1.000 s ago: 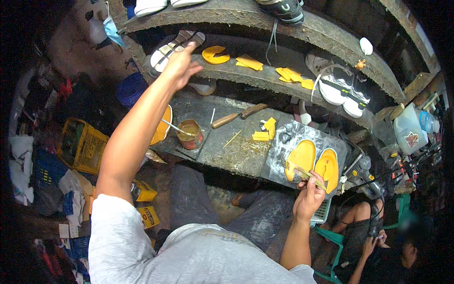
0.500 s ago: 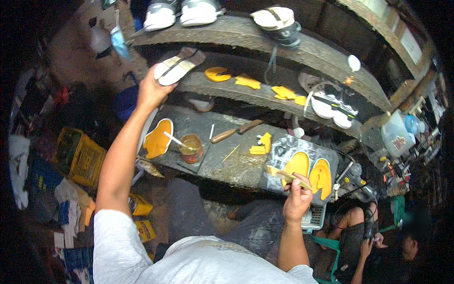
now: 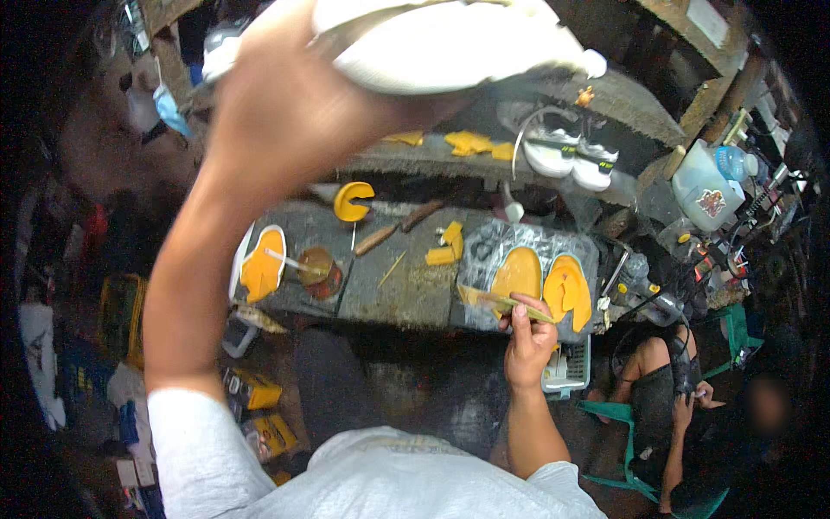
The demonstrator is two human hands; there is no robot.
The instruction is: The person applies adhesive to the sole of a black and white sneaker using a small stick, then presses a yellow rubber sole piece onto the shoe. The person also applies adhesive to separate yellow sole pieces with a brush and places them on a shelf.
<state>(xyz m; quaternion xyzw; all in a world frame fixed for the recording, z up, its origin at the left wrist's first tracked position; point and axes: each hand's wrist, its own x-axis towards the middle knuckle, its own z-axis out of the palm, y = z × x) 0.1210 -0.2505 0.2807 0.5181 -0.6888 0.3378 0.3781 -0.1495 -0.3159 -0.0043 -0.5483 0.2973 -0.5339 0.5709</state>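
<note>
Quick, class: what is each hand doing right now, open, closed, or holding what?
Left hand: closed on a white shoe, lifted close to the camera.
Right hand: closed on a thin brush at the workbench.

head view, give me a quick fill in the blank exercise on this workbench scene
1. The left hand holds up a ____ shoe.
2. The right hand holds a thin ____ over the bench.
3. The two soles near the right hand are ____.

Missing words: white; stick; yellow
</note>
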